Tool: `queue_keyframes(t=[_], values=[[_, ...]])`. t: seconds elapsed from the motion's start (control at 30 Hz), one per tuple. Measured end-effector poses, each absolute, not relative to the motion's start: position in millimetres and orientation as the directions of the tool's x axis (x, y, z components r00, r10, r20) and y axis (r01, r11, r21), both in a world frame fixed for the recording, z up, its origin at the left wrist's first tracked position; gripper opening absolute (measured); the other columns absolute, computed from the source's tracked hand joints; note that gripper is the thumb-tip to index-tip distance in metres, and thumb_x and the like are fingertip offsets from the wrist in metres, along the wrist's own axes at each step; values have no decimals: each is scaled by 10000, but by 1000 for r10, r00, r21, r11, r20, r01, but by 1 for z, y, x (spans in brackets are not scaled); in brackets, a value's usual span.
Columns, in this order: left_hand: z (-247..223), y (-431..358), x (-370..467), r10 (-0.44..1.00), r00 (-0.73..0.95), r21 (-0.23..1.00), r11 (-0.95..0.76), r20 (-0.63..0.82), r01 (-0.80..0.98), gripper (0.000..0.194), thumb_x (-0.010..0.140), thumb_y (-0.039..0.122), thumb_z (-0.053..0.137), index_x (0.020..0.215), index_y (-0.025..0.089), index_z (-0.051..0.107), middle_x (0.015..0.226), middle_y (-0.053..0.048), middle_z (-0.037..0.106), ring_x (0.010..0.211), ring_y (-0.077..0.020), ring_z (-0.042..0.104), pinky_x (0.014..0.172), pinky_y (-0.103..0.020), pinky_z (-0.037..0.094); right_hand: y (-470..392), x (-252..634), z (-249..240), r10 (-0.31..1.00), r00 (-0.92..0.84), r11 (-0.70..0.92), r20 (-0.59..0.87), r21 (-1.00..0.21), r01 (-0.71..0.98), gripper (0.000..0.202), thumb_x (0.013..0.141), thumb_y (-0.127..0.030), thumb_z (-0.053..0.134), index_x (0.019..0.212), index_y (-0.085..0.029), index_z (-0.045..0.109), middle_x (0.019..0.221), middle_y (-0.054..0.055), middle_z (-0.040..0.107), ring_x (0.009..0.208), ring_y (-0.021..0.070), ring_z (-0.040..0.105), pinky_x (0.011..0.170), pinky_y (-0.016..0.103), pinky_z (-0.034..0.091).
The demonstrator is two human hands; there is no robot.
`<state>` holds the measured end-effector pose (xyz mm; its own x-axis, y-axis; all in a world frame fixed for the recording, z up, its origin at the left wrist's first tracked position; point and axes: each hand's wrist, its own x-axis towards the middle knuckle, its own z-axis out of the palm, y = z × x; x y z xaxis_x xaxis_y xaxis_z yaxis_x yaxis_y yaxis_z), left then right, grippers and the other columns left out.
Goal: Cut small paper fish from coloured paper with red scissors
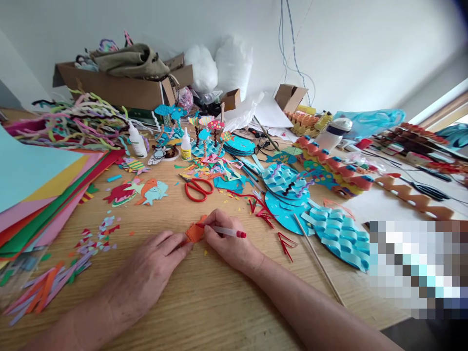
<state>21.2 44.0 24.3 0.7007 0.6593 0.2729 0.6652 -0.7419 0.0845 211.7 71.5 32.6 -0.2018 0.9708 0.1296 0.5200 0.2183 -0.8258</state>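
Note:
My right hand (228, 241) grips a pen (226, 231) with a clear barrel and a red end. Its tip meets a small orange paper piece (195, 233) that bears dark marks along one edge. With fingers pressed together, my left hand (157, 256) holds the left edge of this piece against the wooden table (219, 312). Beyond both hands lie red-handled scissors (197, 189), blades pointing left. Several cut paper fish (155, 191) rest to the upper left of the orange piece. Red folded paper strips (285, 246) are to the right.
Coloured paper sheets (40, 165) are stacked at the left, above loose paper strips (51, 287). Two glue bottles (138, 140) stand farther back, near paper scraps (214, 168). Blue woven paper discs (340, 234) and a thin stick (318, 258) lie right. A cardboard box (109, 87) is behind.

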Motion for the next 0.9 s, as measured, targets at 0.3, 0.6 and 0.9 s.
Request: queue_keyframes(t=[0.3, 0.6, 0.9], values=[[20, 43, 19, 670, 687, 121, -735, 279, 668, 450, 786, -13, 334, 1105, 169, 593, 1063, -53, 614, 948, -179, 524, 842, -323, 493, 71, 214, 35, 977, -180, 186, 110, -852, 490, 76, 688, -118, 471, 683, -182, 510, 543, -55, 497, 462, 74, 407, 460, 181, 317], [22, 43, 21, 665, 687, 108, -737, 293, 668, 447, 781, -22, 328, 1080, 162, 605, 1038, -54, 626, 924, -180, 535, 829, -323, 499, 71, 213, 34, 973, -201, 204, 117, -843, 497, 78, 688, -116, 470, 682, -186, 504, 538, -58, 485, 467, 80, 414, 477, 187, 326], [22, 44, 20, 659, 695, 106, -743, 288, 661, 436, 794, -3, 333, 1099, 167, 595, 1052, -52, 619, 941, -177, 530, 839, -320, 494, 72, 214, 36, 974, -198, 203, 112, -819, 537, 80, 692, -117, 474, 680, -180, 521, 566, -42, 519, 484, 82, 440, 469, 184, 328]])
